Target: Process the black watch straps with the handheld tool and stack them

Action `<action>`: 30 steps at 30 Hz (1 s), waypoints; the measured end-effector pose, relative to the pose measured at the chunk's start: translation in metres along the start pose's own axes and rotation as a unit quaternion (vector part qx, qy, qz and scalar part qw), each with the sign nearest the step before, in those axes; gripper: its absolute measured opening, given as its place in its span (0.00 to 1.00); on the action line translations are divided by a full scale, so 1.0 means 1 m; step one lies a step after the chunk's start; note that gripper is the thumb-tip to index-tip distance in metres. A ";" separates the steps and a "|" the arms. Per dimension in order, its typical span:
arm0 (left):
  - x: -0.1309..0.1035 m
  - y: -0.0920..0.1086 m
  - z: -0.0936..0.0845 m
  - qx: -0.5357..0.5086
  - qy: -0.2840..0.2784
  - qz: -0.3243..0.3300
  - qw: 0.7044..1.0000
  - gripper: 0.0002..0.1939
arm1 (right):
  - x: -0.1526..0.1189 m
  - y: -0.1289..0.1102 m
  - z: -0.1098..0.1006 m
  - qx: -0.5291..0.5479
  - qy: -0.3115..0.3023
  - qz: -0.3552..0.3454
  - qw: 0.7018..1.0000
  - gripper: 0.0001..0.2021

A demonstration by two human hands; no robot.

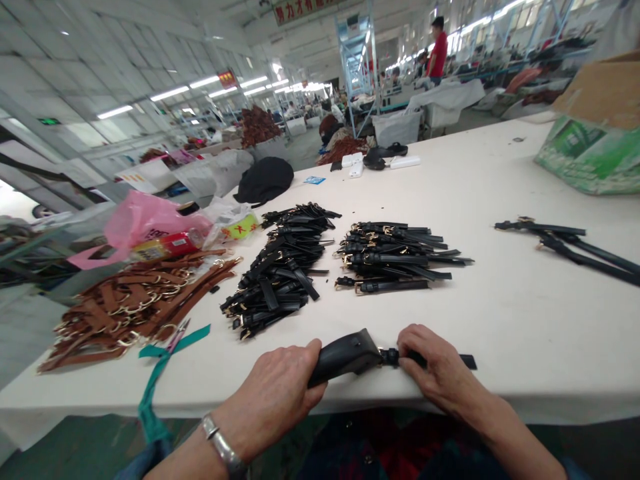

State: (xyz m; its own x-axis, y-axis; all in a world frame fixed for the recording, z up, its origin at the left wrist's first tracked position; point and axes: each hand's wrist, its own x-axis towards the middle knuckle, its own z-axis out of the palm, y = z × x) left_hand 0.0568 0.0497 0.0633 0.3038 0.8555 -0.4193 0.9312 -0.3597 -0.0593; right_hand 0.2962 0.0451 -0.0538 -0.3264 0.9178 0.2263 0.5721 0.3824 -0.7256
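- Strap [469, 362]: pinched in right hand [437, 363]; left hand [290, 377] grasps black tool [347, 355].
- Step: apparently working tool at strap's end.
- Next move: likely calls for steady alignment.

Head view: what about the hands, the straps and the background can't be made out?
Head view: the middle of the front black strap, hidden by the right hand.
Head view: the rear of the black handheld tool, covered by the left hand.
Head view: some ends of the far-right straps, cut off by the right edge.
Head view: what the person in red handles, too small and blurred.
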 end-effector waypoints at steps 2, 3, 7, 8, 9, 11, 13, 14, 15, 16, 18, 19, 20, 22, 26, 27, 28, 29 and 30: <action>-0.001 0.001 -0.001 -0.004 -0.004 -0.002 1.000 0.14 | 0.002 0.003 0.002 0.001 0.018 0.014 1.000 0.05; -0.001 0.001 -0.001 -0.004 -0.005 -0.002 1.000 0.14 | 0.003 0.004 0.004 -0.007 0.023 0.022 0.999 0.04; -0.001 0.000 -0.004 -0.001 0.003 0.006 1.000 0.12 | 0.004 0.007 0.010 -0.061 0.031 0.047 0.997 0.03; -0.001 0.000 -0.005 0.002 0.006 0.007 1.000 0.10 | 0.004 0.007 0.012 -0.073 0.035 0.048 0.996 0.03; -0.001 0.000 -0.006 0.003 0.007 0.006 1.000 0.09 | 0.004 0.007 0.013 -0.083 0.039 0.046 0.995 0.03; -0.001 0.000 -0.009 0.005 0.008 0.003 1.000 0.07 | 0.004 0.006 0.015 -0.095 0.046 0.042 0.994 0.03; -0.001 0.000 -0.012 0.003 0.009 0.008 1.000 0.07 | 0.003 0.006 0.015 -0.098 0.049 0.046 0.993 0.03; -0.001 0.001 -0.013 0.002 0.007 0.015 1.000 0.07 | 0.003 0.006 0.015 -0.101 0.050 0.049 0.992 0.03; -0.001 0.002 -0.014 0.003 0.005 0.024 1.000 0.07 | 0.004 0.006 0.016 -0.103 0.049 0.053 0.992 0.03; 0.000 0.003 -0.014 0.005 0.003 0.033 0.999 0.08 | 0.004 0.006 0.016 -0.104 0.048 0.058 0.992 0.03; 0.004 0.004 -0.015 0.007 0.003 0.050 0.999 0.08 | 0.004 0.006 0.016 -0.105 0.044 0.066 0.991 0.03; 0.006 0.005 -0.015 0.007 0.006 0.057 0.998 0.07 | 0.005 0.006 0.016 -0.103 0.043 0.068 0.991 0.03; 0.008 0.005 -0.015 0.006 0.009 0.062 0.998 0.07 | 0.005 0.006 0.017 -0.100 0.042 0.065 0.992 0.03; 0.012 0.007 -0.015 0.007 0.016 0.072 0.997 0.07 | 0.006 0.007 0.018 -0.091 0.044 0.050 0.994 0.04; 0.016 0.009 -0.014 0.010 0.019 0.077 0.997 0.07 | 0.006 0.009 0.019 -0.080 0.060 0.028 0.995 0.05; 0.016 0.009 -0.013 0.011 0.019 0.075 0.997 0.07 | 0.006 0.009 0.019 -0.078 0.063 0.026 0.995 0.05; 0.016 0.010 -0.011 0.011 0.020 0.071 0.997 0.08 | 0.005 0.010 0.018 -0.075 0.065 0.025 0.995 0.05; 0.016 0.010 -0.009 0.011 0.023 0.068 0.997 0.08 | 0.005 0.009 0.018 -0.071 0.065 0.023 0.995 0.04; 0.015 0.010 -0.007 0.009 0.027 0.065 0.997 0.08 | 0.004 0.009 0.017 -0.065 0.065 0.023 0.995 0.04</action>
State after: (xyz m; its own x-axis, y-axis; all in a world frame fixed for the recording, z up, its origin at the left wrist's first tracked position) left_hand 0.0724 0.0613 0.0624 0.4324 0.8199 -0.3751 0.8796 -0.4752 -0.0246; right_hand 0.2876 0.0508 -0.0703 -0.2025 0.9375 0.2829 0.6800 0.3425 -0.6482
